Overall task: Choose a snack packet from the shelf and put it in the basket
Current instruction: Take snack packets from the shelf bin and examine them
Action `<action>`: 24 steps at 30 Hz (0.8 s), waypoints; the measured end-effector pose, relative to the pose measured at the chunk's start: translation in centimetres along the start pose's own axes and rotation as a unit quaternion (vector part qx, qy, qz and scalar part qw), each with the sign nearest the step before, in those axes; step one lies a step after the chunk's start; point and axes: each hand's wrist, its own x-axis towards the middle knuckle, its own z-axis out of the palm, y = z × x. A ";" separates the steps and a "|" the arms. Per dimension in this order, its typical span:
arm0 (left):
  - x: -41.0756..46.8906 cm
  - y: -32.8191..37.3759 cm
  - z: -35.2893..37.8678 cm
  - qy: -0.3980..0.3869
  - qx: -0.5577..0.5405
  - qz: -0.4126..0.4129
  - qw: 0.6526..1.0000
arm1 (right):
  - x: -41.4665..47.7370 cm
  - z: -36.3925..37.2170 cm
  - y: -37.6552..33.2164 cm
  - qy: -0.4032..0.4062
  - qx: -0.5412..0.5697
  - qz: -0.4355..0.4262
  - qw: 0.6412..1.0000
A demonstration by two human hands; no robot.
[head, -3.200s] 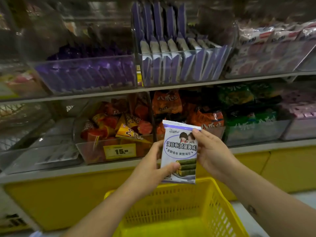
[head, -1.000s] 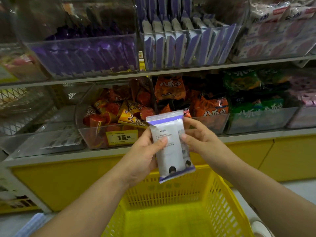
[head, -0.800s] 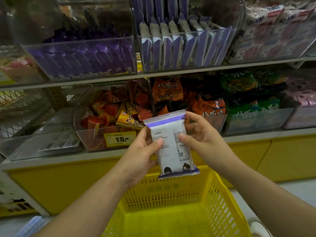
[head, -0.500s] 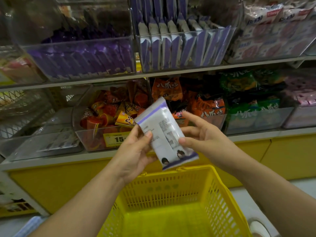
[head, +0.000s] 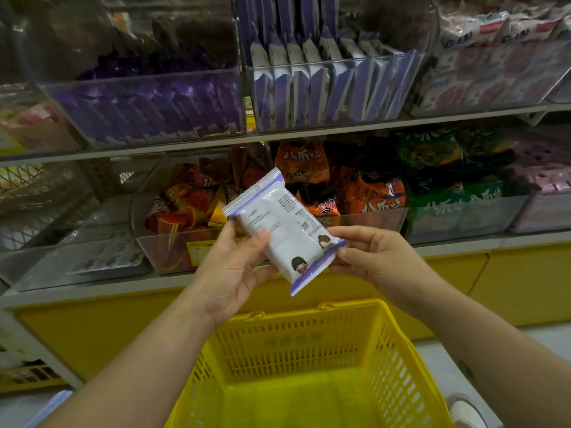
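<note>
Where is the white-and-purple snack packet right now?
The snack packet sits mid-frame in the head view, tilted, held between left hand and right hand, above the yellow basket.

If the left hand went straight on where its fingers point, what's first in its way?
Probably the clear bin of red snacks on the lower shelf, behind the packet it holds; depth is unclear.
</note>
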 end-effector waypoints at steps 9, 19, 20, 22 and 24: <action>-0.9 -0.4 1.7 -0.004 0.161 0.101 0.982 | 0.3 0.8 1.2 -0.093 0.094 0.100 0.986; -1.0 -1.5 1.3 0.024 0.217 0.160 0.963 | 0.1 2.0 1.5 -0.048 0.179 0.151 0.971; -0.9 -1.5 1.2 0.034 0.233 0.164 0.958 | 0.1 1.9 1.4 -0.047 0.177 0.148 0.972; -0.7 -1.6 0.9 0.040 0.274 0.157 0.948 | 0.1 1.9 1.1 -0.032 0.176 0.135 0.975; -0.6 -2.0 0.7 0.037 0.308 0.133 0.941 | 0.0 1.9 0.8 -0.024 0.162 0.112 0.980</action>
